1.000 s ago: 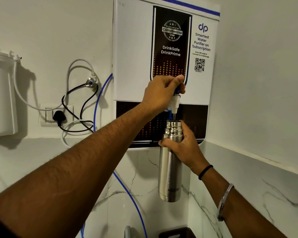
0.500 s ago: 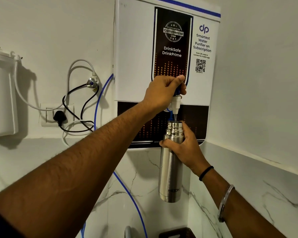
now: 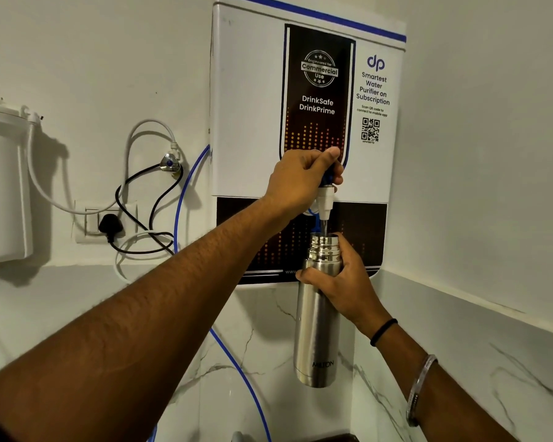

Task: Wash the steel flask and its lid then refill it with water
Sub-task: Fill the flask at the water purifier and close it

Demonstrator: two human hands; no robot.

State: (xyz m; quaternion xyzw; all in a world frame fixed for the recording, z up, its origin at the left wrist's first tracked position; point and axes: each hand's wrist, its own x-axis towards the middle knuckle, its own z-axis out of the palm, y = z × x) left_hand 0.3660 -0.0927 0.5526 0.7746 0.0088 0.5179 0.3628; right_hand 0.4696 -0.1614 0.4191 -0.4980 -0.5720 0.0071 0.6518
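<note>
The steel flask [image 3: 316, 333] hangs upright in the air with its mouth open, just under the white spout [image 3: 326, 204] of the wall-mounted water purifier [image 3: 249, 106]. My right hand [image 3: 342, 282] grips the flask around its neck. My left hand [image 3: 300, 180] is curled round the blue tap lever [image 3: 330, 173] above the spout. A thin stream of water runs from the spout into the flask's mouth. The flask's lid is not in view.
A blue hose [image 3: 237, 362] runs down the marble wall left of the flask. On the left are a white filter housing [image 3: 4, 186], a wall socket with a black plug [image 3: 109, 224] and looped cables. A marble ledge [image 3: 476, 330] runs along the right wall.
The flask has dropped slightly below the spout, and the stream of water into it is now visible. Both hands keep their holds.
</note>
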